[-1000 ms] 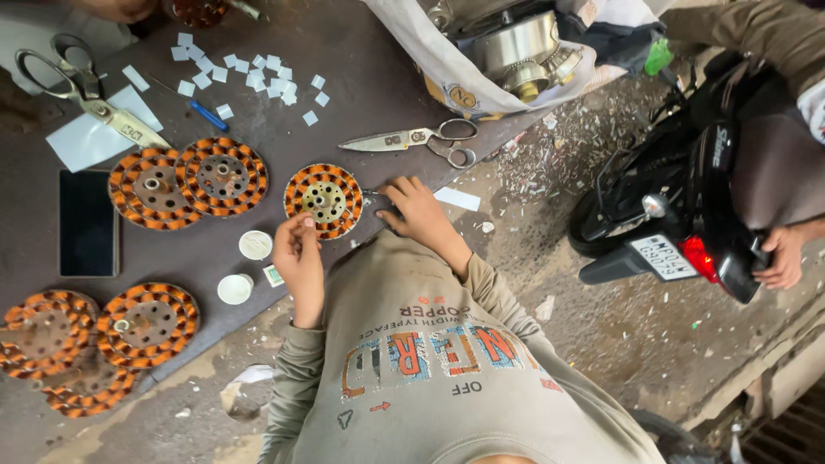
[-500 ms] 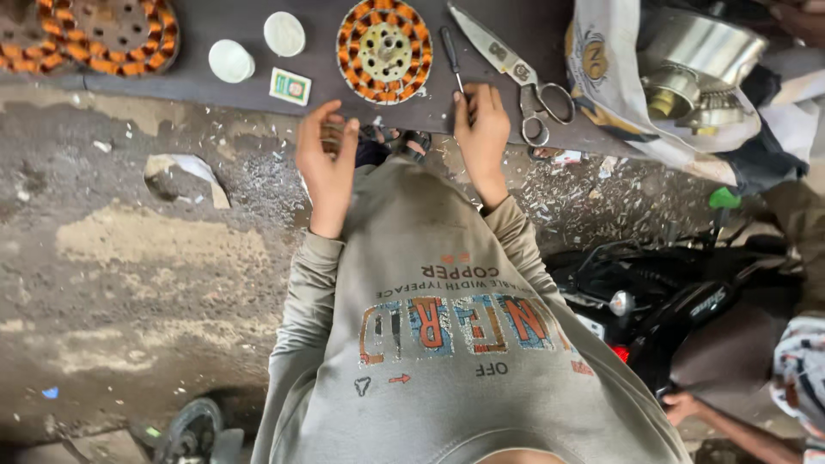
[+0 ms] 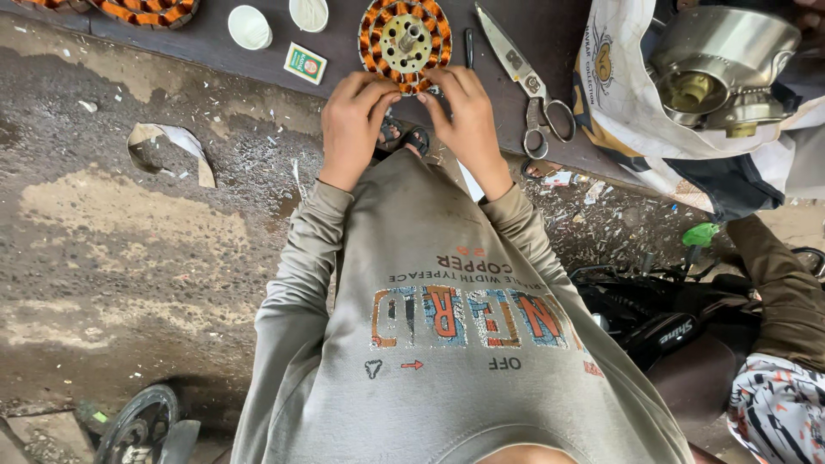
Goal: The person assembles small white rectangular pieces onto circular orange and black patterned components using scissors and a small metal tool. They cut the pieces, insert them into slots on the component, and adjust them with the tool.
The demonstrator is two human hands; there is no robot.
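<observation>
A round motor stator (image 3: 404, 36) wound with orange copper wire, with a metal hub in its middle, lies on the dark board (image 3: 533, 17) at the top. My left hand (image 3: 351, 125) and my right hand (image 3: 468, 116) meet at its near rim, fingers curled and pinching the winding edge. Both arms wear grey sleeves. What sits between the fingertips is hidden.
Large metal scissors (image 3: 526, 82) and a thin dark tool (image 3: 468, 47) lie right of the stator. Two white caps (image 3: 249, 27) and a small green-and-white box (image 3: 306, 63) are to the left. A metal motor housing (image 3: 722, 60) rests on a cloth bag. Another person's sleeve (image 3: 778, 283) and a motorcycle (image 3: 653, 318) are at right.
Both hands have come together at the stator's near rim; earlier they were apart below it. The view has tilted slightly, and the board now sits at the top edge.
</observation>
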